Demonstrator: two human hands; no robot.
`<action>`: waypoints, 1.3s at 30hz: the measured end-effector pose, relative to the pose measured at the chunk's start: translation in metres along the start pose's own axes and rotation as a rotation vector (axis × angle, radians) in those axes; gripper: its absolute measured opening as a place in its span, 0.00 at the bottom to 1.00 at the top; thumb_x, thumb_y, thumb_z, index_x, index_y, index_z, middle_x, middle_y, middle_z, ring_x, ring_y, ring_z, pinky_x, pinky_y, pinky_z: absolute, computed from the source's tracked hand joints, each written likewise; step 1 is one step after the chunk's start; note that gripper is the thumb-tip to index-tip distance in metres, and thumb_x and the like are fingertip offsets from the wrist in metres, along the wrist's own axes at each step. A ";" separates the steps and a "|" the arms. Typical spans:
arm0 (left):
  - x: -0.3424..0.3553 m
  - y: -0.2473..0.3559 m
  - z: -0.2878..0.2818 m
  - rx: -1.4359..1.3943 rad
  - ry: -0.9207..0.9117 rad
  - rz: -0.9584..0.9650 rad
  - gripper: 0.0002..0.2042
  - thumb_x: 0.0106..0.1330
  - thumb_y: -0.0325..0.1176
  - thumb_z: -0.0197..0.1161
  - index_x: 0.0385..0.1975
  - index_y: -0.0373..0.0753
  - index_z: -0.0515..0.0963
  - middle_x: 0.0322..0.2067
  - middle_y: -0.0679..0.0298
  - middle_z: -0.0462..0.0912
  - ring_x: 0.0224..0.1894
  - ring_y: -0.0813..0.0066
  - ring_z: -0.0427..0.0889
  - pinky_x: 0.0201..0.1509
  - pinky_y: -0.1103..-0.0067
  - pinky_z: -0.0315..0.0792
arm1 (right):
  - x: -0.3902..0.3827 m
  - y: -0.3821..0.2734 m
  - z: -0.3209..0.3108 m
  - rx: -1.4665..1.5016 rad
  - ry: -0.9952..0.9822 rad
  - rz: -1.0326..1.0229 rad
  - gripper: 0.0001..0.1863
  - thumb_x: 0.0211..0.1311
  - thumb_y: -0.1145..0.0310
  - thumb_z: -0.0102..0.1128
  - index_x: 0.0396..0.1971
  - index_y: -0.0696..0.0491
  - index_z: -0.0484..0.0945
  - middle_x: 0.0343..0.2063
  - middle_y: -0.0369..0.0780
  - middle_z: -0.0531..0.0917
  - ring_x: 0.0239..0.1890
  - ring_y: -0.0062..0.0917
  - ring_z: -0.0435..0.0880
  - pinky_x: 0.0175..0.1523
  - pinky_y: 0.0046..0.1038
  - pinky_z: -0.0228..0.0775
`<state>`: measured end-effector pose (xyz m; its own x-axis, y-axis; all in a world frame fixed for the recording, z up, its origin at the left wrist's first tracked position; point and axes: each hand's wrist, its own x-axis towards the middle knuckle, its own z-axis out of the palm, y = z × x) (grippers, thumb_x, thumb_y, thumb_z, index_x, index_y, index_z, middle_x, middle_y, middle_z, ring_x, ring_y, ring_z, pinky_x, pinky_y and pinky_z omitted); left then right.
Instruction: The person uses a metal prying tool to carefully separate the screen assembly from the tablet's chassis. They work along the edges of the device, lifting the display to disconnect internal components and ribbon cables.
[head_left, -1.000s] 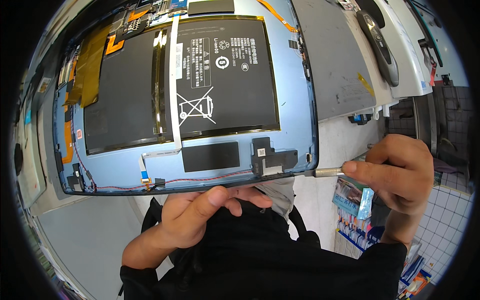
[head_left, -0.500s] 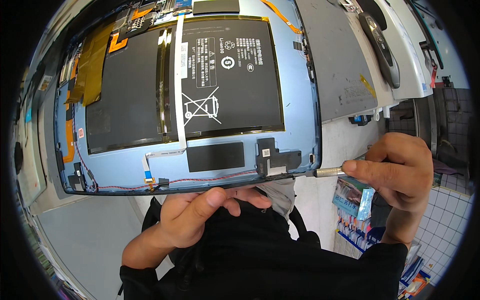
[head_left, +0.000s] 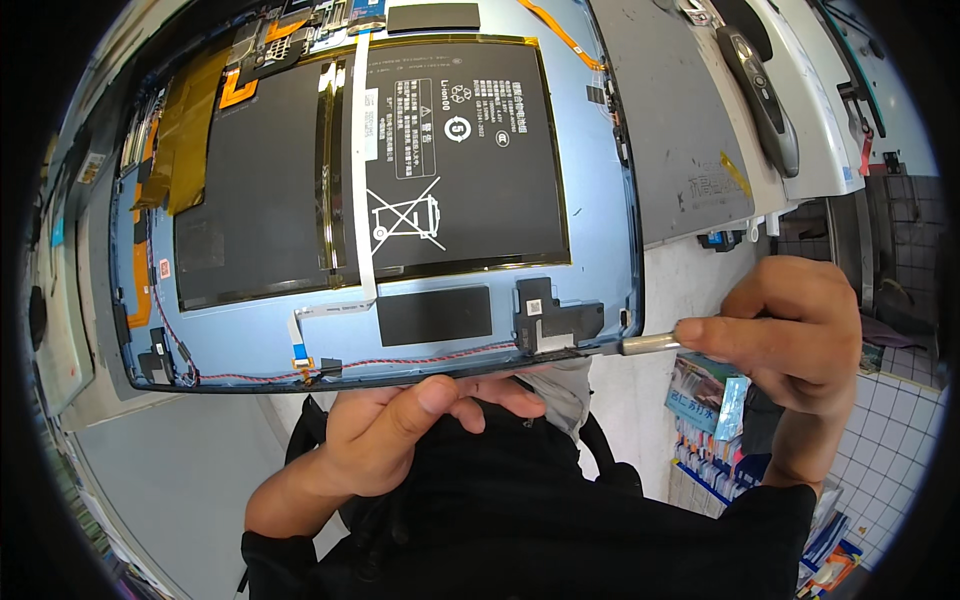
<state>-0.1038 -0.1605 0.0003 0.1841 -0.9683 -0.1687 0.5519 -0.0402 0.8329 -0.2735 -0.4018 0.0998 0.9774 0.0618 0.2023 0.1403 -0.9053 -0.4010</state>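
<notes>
- An opened tablet [head_left: 600, 200] is being held up close in front of the person, its blue inner shell facing the camera and filling the upper half of the view.
- The left hand [head_left: 400, 430] is gripping the tablet's lower edge from below, thumb lying along the rim and the other fingers curling under it.
- The right hand [head_left: 790, 330] is sitting just to the right of the tablet's lower right corner, fingers pinching shut around a thin metal tool [head_left: 645, 345].
- The tool is pointing left, its tip touching the lower edge just beside a small black module [head_left: 555, 315].
- Two black battery cells [head_left: 460, 160] are covering most of the shell, well above both hands.
- A red-and-black twisted wire [head_left: 400, 362] is running along the lower rim, just above the left thumb.
</notes>
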 end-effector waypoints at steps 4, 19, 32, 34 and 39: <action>0.001 0.002 0.000 0.003 -0.004 -0.005 0.32 0.72 0.50 0.49 0.59 0.21 0.62 0.51 0.33 0.74 0.46 0.47 0.83 0.37 0.78 0.80 | 0.006 -0.001 0.003 -0.003 -0.001 -0.009 0.15 0.47 0.70 0.64 0.39 0.48 0.87 0.15 0.32 0.72 0.14 0.14 0.68 0.16 0.18 0.53; -0.001 0.002 -0.004 -0.011 -0.002 -0.023 0.33 0.71 0.52 0.50 0.60 0.22 0.62 0.52 0.33 0.74 0.47 0.49 0.83 0.38 0.79 0.78 | 0.003 -0.010 0.003 -0.020 0.017 0.060 0.13 0.47 0.68 0.65 0.36 0.48 0.87 0.14 0.31 0.72 0.13 0.14 0.68 0.16 0.19 0.53; -0.004 0.004 -0.004 0.027 0.022 -0.019 0.37 0.70 0.56 0.49 0.60 0.22 0.62 0.51 0.34 0.75 0.46 0.51 0.83 0.38 0.80 0.79 | 0.011 -0.022 0.009 -0.028 0.018 0.122 0.18 0.38 0.71 0.67 0.36 0.48 0.88 0.13 0.32 0.69 0.13 0.15 0.67 0.16 0.20 0.51; -0.006 0.003 -0.004 0.032 0.038 -0.019 0.37 0.70 0.57 0.49 0.60 0.22 0.62 0.51 0.34 0.75 0.46 0.51 0.84 0.38 0.80 0.79 | 0.011 -0.022 0.009 -0.051 0.004 0.110 0.14 0.44 0.69 0.67 0.36 0.47 0.88 0.13 0.30 0.71 0.13 0.14 0.68 0.16 0.18 0.52; -0.005 0.002 -0.005 0.032 0.020 -0.015 0.37 0.70 0.57 0.48 0.60 0.22 0.61 0.52 0.35 0.75 0.46 0.51 0.83 0.38 0.80 0.78 | 0.007 -0.022 0.006 -0.044 0.013 0.118 0.17 0.41 0.71 0.67 0.36 0.49 0.88 0.13 0.32 0.69 0.12 0.15 0.67 0.15 0.20 0.51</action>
<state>-0.0992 -0.1545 0.0004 0.1929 -0.9624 -0.1914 0.5285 -0.0624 0.8466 -0.2690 -0.3793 0.1045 0.9845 -0.0516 0.1675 0.0169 -0.9233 -0.3836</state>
